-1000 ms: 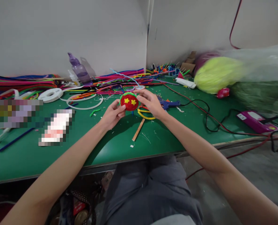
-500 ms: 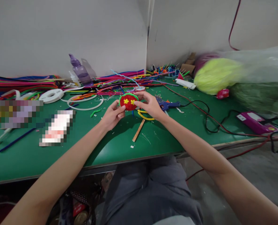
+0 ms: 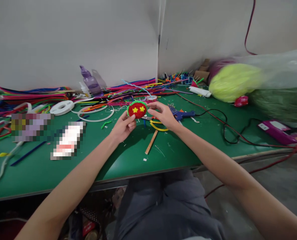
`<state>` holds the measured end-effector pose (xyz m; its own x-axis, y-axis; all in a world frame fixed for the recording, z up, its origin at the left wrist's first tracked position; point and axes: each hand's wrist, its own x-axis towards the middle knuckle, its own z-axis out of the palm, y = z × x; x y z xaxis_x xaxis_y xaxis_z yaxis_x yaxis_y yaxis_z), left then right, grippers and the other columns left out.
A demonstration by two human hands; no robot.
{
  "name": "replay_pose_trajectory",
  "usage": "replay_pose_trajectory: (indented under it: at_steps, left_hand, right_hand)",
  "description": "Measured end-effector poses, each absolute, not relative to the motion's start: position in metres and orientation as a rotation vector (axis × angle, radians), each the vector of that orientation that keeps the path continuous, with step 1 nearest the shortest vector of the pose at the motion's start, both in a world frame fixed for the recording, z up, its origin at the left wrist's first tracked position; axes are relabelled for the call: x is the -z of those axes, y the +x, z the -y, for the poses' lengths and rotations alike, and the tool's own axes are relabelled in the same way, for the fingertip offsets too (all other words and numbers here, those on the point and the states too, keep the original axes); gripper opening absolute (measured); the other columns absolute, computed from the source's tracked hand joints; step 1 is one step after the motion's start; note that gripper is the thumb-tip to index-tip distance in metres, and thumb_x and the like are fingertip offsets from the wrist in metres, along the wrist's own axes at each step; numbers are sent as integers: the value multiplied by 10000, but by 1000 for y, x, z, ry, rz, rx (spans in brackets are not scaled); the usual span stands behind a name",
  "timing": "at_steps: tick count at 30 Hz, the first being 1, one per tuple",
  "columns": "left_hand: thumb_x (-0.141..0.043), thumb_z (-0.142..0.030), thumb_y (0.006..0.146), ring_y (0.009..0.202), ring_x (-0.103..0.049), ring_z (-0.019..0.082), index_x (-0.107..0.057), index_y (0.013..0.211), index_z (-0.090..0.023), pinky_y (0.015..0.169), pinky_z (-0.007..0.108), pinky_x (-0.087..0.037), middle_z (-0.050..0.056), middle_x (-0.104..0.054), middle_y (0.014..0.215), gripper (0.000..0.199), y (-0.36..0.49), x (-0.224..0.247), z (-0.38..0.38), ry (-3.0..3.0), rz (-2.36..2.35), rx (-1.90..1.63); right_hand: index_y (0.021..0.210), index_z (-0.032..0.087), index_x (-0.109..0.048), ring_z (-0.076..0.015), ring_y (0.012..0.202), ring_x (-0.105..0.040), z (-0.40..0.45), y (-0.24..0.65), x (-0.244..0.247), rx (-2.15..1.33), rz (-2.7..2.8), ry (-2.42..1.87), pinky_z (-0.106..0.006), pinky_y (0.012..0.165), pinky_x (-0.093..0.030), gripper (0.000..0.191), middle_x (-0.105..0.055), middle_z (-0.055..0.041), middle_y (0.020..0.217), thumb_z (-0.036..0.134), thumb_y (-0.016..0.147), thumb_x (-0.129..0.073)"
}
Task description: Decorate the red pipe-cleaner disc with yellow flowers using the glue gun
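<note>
My left hand (image 3: 123, 128) pinches a round red fuzzy craft piece (image 3: 137, 113) by its lower left edge, thumb on the front. The piece has a green rim and two small yellow star-like flowers on its face; it is held up above the table. Just to its right, my right hand (image 3: 163, 116) is open, its thumb and fingers parted and slightly clear of the piece. Below that hand lie yellow-handled scissors (image 3: 160, 127), partly hidden. A blue glue gun (image 3: 183, 114) rests to the right of them.
A flat wooden stick (image 3: 151, 142) lies on the green table (image 3: 128, 163). Behind are bundles of coloured pipe cleaners (image 3: 35, 94), a white tape roll (image 3: 61, 107) and a purple bottle (image 3: 92, 83). Cables run right to a purple device (image 3: 276, 131), near plastic bags (image 3: 236, 81).
My right hand has let go of the craft piece and drawn slightly right. The left hand still holds it. The whole view has shifted a little.
</note>
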<state>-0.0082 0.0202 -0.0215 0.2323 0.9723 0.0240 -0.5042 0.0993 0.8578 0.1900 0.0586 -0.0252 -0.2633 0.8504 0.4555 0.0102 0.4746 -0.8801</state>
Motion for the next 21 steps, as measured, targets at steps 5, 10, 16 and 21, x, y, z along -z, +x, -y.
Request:
replay_pose_trajectory:
  at_steps: [5,10,16,21]
  left_hand:
    - [-825,-196,683,470,-394,7,-600,906,-182,430,137,-299,-75,-448,629,317,-10,24,-19,928,-708,-1149]
    - [-822,-336,692,550,-423,42,-624,937,-167,418,130,-264,-36,-499,660,358,-8,22,-16,1109,-829,-1088]
    - [-808,-448,675,663,-466,66,-663,821,-150,452,144,-309,4,-560,808,362,-9,23,-17,1090,-957,-1171]
    - [-805,-359,700,728,-482,75,-753,888,-163,515,168,-344,34,-588,971,277,-10,31,-22,1160,-958,-1190]
  right_hand:
    - [835,168,-636,-124,697,-540,-61,190,24,-1098,1572,-832,-280,660,-456,221,-617,-7,803,358,734,-687]
    - [788,168,-579,-98,634,-510,-60,190,19,-1359,1405,-787,-256,605,-441,245,-550,26,739,378,709,-675]
    - [773,167,-572,-99,645,-502,-59,191,19,-1372,1522,-790,-249,606,-438,224,-535,27,725,369,725,-655]
    - [828,168,-587,-109,674,-518,-57,190,20,-1371,1601,-807,-253,614,-447,255,-562,12,781,410,765,-641]
